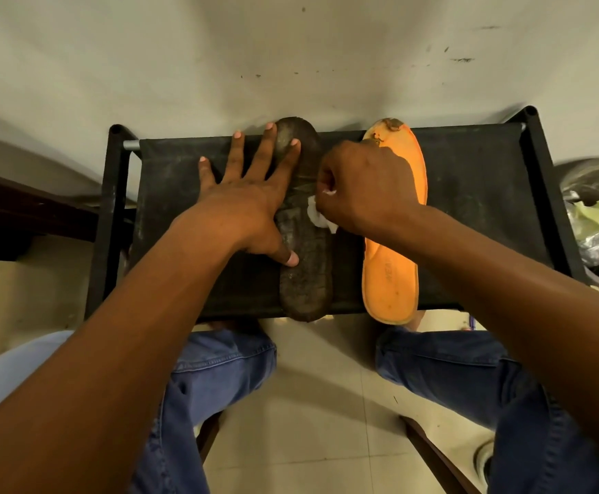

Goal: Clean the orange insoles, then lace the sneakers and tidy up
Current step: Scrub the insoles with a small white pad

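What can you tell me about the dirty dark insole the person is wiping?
The dark insole lies flat and lengthwise on the black fabric shelf, its far end reaching past the back edge and its near end past the front edge. Its surface looks brownish grey, rough and grimy. The left hand presses it down with spread, straight fingers, thumb on its middle. The right hand grips a white wipe against its right edge. The orange insole lies beside it, apart.

Two insoles: one dark (305, 244), one orange (394, 265); one white wipe (317, 213); one rack (486, 194).
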